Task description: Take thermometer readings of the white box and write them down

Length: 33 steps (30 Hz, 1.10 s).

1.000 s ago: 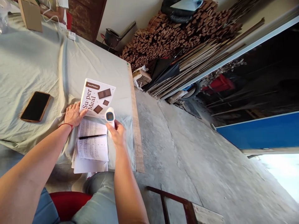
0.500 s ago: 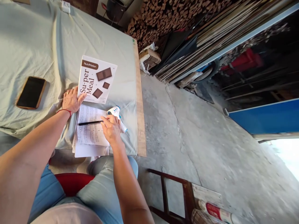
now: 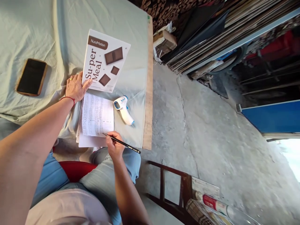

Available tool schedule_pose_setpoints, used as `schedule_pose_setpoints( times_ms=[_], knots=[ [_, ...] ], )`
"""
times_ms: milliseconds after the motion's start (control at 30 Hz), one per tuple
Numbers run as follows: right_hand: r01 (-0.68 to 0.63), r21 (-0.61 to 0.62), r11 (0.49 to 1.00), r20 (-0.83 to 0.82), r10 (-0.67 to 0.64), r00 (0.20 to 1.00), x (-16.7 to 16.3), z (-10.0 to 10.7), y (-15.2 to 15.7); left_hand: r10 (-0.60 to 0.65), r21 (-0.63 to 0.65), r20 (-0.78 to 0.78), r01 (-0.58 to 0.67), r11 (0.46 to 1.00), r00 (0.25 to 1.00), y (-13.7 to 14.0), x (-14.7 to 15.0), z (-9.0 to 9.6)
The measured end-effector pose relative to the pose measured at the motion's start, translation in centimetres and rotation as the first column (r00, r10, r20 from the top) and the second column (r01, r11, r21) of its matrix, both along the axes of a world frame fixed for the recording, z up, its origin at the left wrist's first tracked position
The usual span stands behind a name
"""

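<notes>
A slim black pencil (image 3: pixel 127 145) is pinched in my right hand (image 3: pixel 115 146), its point touching the lower right of a page covered in handwriting. That page belongs to an open notebook (image 3: pixel 97 115) at the table's near edge. My left hand (image 3: pixel 76 87) grips the lower left corner of a white NutriMotion Su-per Meal box (image 3: pixel 106 61), thumb over its front. The fingers lie along the box's left edge, their tips partly hidden. Just right of the notebook lies a white and blue infrared thermometer (image 3: pixel 123 109).
A phone (image 3: pixel 32 76) in a brown case lies left on the cloth-covered table (image 3: pixel 70 31). The table's bare wooden edge (image 3: pixel 148 93) runs along the right. On the concrete floor (image 3: pixel 211 140) stands a dark wooden frame (image 3: pixel 185 190) at lower right. Stacked firewood (image 3: pixel 161 12) is behind.
My right hand has picked the pencil up off the notebook and drawn back toward me, uncovering the thermometer. My left hand stays at the box. The view has shifted slightly.
</notes>
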State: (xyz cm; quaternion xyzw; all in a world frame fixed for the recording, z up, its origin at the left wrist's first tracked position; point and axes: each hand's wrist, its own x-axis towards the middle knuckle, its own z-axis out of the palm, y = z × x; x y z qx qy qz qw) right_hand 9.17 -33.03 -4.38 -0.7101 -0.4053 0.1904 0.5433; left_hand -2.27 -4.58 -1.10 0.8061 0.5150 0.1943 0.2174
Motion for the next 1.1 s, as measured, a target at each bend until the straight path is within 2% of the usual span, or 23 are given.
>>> schedule_pose_setpoints(
  times_ms=[100,300,433,600,800,1000,1100],
  knots=[
    [0.034,0.012,0.999,0.071,-0.035,0.997,-0.68,-0.52,-0.03,-0.005,-0.010,0.003,0.005,1.000,1.000,-0.08,0.02,0.18],
    [-0.030,0.036,0.999,0.178,0.023,0.984,-0.18,-0.73,0.49,0.003,-0.014,0.006,-0.003,1.000,1.000,-0.07,0.09,0.32],
    [-0.055,0.008,0.998,0.236,0.051,0.970,-0.07,-0.71,0.25,0.007,-0.017,0.003,-0.007,1.000,1.000,0.04,0.12,0.13],
    [-0.047,0.016,0.999,0.231,0.042,0.972,-0.01,-0.71,0.15,0.006,-0.013,0.015,-0.006,1.000,1.000,-0.08,0.07,0.24],
    [-0.039,-0.028,0.999,0.207,0.044,0.977,0.03,-0.48,0.19,0.008,-0.013,-0.032,-0.008,1.000,0.999,-0.39,0.19,0.88],
    [-0.001,0.046,0.999,0.202,-0.009,0.979,-0.26,-0.65,0.19,0.001,-0.026,-0.017,-0.001,1.000,1.000,-0.38,0.21,0.81],
    [0.008,0.026,1.000,0.203,-0.013,0.979,-0.21,-0.91,0.18,0.008,0.001,-0.020,-0.008,1.000,1.000,-0.38,0.21,0.80]
  ],
)
